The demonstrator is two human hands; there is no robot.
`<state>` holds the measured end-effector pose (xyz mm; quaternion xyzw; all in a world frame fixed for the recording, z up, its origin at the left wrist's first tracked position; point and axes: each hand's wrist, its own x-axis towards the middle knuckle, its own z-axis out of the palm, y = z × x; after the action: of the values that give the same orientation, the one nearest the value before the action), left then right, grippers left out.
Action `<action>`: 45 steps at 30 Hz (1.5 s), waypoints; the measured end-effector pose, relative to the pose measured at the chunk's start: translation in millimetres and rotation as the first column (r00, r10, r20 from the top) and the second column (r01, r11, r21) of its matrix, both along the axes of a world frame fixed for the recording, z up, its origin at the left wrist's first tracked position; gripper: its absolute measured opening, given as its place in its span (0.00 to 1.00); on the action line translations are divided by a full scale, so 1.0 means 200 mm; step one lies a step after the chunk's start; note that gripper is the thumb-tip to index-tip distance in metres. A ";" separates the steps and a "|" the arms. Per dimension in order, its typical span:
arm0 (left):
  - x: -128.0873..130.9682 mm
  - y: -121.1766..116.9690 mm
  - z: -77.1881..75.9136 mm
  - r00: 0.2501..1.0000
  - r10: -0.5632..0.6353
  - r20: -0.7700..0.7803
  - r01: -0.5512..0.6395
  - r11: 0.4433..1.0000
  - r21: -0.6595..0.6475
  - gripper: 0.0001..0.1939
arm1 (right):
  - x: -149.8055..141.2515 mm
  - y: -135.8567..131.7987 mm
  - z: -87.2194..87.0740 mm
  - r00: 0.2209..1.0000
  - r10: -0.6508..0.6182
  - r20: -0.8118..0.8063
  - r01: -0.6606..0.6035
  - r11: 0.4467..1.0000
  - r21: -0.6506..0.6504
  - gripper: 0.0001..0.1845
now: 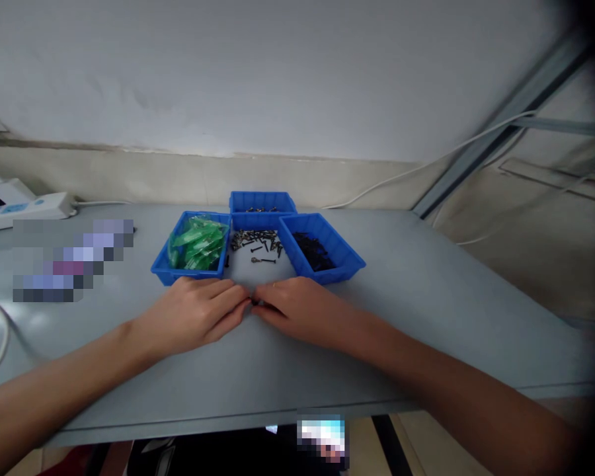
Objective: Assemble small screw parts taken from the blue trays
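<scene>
Right in front of the loose screws (256, 243) on the grey table (426, 297), left hand (194, 315) and right hand (297, 307) meet fingertip to fingertip, pinching something small and dark (256, 303) between them. Can't tell what it is, honestly.

Pale grey table (426, 311) filling the lower view, set against a white wall (297, 73) at twelve o'clock. White cable (416, 170) trailing toward two o'clock, beside a slanted metal frame (500, 125). White power strip (24, 208) at ten o'clock.
</scene>
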<state>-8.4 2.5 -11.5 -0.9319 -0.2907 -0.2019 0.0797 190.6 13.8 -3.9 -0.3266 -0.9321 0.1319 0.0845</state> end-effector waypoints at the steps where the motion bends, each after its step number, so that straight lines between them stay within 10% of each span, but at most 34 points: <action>1: 0.00 0.00 0.00 1.000 -0.005 -0.003 0.005 1.000 0.001 0.12 | 0.00 0.00 0.00 1.000 0.005 -0.007 -0.005 1.000 -0.009 0.11; 12: 0.01 -0.02 0.00 0.986 -0.139 -0.092 0.142 0.990 0.024 0.12 | -0.01 0.00 -0.02 0.999 0.043 -0.019 -0.044 0.999 -0.015 0.08; 24: 0.00 0.01 -0.01 0.984 0.016 -0.176 -0.031 0.996 -0.080 0.13 | 0.01 0.00 0.00 0.998 -0.054 -0.010 0.055 0.995 0.078 0.09; 45: 0.00 0.01 -0.03 0.982 -0.013 -0.187 -0.035 0.968 -0.247 0.08 | 0.00 -0.01 0.01 0.987 -0.010 -0.163 -0.016 0.988 -0.154 0.07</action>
<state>-8.8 5.4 -17.9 -0.9477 -0.3102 -0.0748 -0.0099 191.2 10.9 -2.3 -0.3189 -0.9094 0.2303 0.1350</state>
